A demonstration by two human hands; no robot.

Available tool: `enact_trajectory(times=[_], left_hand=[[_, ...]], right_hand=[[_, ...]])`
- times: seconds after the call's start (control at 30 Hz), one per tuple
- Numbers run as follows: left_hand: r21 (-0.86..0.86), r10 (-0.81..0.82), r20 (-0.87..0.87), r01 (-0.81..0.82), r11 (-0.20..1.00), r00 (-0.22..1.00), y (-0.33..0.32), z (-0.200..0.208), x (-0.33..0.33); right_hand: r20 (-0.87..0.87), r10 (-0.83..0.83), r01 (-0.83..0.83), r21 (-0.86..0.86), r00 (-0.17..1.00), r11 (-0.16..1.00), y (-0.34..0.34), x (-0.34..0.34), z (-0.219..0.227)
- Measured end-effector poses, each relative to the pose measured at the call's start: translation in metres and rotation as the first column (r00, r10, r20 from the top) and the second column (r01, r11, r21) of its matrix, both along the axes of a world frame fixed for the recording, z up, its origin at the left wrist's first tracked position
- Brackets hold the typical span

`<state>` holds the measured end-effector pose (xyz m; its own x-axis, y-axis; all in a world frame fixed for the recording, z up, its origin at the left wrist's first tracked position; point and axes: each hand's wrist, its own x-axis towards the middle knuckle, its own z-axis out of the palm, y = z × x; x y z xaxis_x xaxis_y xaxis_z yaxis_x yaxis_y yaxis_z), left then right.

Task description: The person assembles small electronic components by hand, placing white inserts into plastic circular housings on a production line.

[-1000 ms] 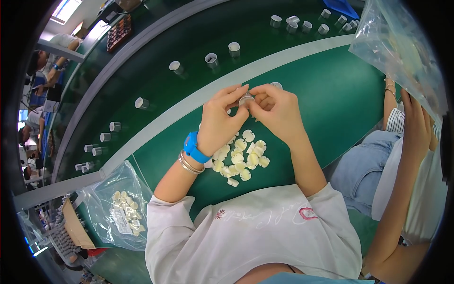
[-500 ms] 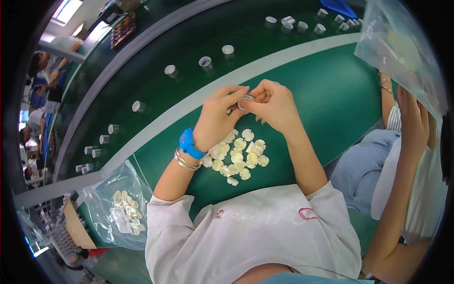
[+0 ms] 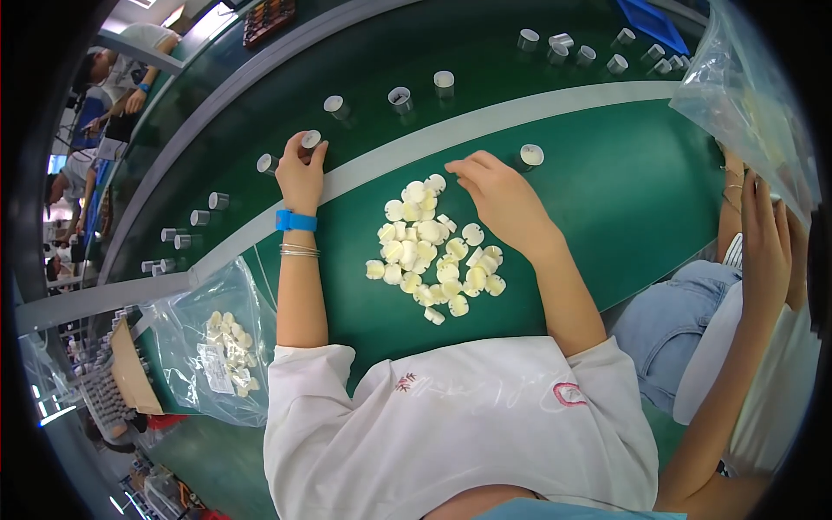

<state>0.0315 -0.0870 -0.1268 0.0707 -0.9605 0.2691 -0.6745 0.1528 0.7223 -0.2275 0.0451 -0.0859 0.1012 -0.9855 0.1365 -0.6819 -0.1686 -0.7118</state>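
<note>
i pinch a silver cup (image 3: 310, 139) far left with my left hand (image 3: 301, 180); my right hand (image 3: 498, 195), loosely parted, hovers beside pale discs (image 3: 428, 230).

Shiny metal-look cups (image 3: 444, 84); matt plastic-looking discs (image 3: 430, 230); glossy crinkled plastic bags (image 3: 186, 325)

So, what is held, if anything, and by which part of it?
The left hand holds a small metal cup by its side; nothing shows held in the right hand.

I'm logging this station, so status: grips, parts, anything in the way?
Left grip: closed around silver cup. Right grip: beside white discs, nothing visible held. Another cup close by left grip.
</note>
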Motion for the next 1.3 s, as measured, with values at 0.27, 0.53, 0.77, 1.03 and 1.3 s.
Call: enact_trajectory(times=[0.27, 0.53, 0.77, 1.03, 1.3], left_hand=[[-0.395, 0.038, 0.344, 0.108, 0.912, 0.938, 0.022, 0.029, -0.043], [-0.213, -0.217, 0.204, 0.260, 0.942, 0.954, -0.028, 0.003, -0.089], [-0.001, -0.379, -0.345, 0.404, 0.915, 0.859, 0.020, 0.050, -0.105], [-0.084, -0.616, -0.279, 0.620, 0.780, 0.737, 0.070, 0.059, -0.120], [-0.166, -0.630, -0.174, 0.608, 0.777, 0.757, 0.074, 0.059, -0.129]], right_hand=[[-0.345, 0.099, -0.194, -0.251, 0.933, 0.948, -0.014, -0.006, -0.024], [0.006, -0.083, 0.083, -0.017, 0.997, 0.996, 0.001, -0.003, 0.015], [0.543, -0.249, 0.192, 0.160, 0.802, 0.968, 0.005, -0.020, 0.032], [0.833, -0.286, 0.168, 0.233, 0.475, 0.958, 0.003, -0.022, 0.030], [0.675, -0.328, 0.333, 0.129, 0.660, 0.934, 0.000, -0.010, 0.016]])
